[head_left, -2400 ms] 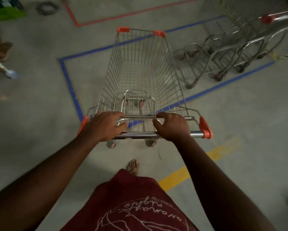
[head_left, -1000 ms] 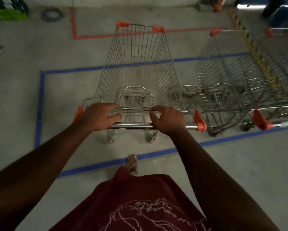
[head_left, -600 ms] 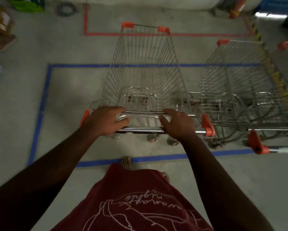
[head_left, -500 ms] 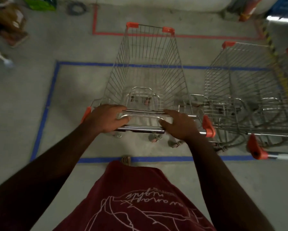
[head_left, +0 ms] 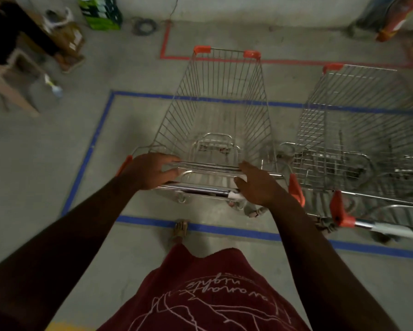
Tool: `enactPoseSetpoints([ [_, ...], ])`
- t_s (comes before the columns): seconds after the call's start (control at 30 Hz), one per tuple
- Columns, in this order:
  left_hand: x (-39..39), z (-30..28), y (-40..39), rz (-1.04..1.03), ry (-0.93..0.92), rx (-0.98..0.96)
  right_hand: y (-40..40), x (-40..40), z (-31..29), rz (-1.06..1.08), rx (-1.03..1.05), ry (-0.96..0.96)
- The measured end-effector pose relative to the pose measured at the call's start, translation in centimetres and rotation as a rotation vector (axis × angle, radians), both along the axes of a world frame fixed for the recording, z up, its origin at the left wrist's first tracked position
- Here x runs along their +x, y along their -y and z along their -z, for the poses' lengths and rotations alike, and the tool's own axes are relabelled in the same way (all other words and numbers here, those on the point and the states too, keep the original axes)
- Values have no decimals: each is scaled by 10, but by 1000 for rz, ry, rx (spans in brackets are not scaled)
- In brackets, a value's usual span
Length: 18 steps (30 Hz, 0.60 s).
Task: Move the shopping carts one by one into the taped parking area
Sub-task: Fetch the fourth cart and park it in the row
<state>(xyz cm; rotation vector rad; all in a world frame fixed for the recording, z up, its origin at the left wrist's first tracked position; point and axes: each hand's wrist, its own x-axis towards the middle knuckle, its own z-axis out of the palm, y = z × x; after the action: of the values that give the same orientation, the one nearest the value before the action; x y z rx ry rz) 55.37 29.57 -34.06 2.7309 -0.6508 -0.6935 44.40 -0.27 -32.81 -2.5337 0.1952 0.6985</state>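
Nearest to us hangs a dark red shirt point(head_left: 210, 297) with pale line print, and past its hem a sandalled foot point(head_left: 180, 229) stands on the near strip of the blue tape rectangle point(head_left: 91, 149) on the concrete floor point(head_left: 33, 187).

Our left hand point(head_left: 150, 172) grips the chrome handle bar point(head_left: 200, 188) of the shopping cart point(head_left: 215, 111), fingers curled over it near its left orange end cap. Our right hand point(head_left: 256, 185) lies on the same bar further right with the fingers stretched forward and loose, not wrapped round it.

The cart stands inside the blue tape rectangle, its rear wheels just beyond the near strip and its front rim, with two orange corner guards, reaching over the far strip toward a red tape line point(head_left: 167, 39). Just beside it on the right, a second shopping cart point(head_left: 358, 130) is parked within the same rectangle.

Farther off on the left we see a wooden stool point(head_left: 12, 77), a cardboard box point(head_left: 72, 41), a green crate point(head_left: 103, 13) and a coil of cable point(head_left: 144, 26) by the wall.
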Motion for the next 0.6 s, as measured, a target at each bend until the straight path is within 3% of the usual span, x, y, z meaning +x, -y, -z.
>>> enactPoseSetpoints([
  [0.2, -18, -3, 19, 33, 25, -35, 23, -14, 2, -59, 8, -90],
  [0.6, -36, 1, 36, 26, 81, 22, 25, -54, 2, 115, -88, 321],
])
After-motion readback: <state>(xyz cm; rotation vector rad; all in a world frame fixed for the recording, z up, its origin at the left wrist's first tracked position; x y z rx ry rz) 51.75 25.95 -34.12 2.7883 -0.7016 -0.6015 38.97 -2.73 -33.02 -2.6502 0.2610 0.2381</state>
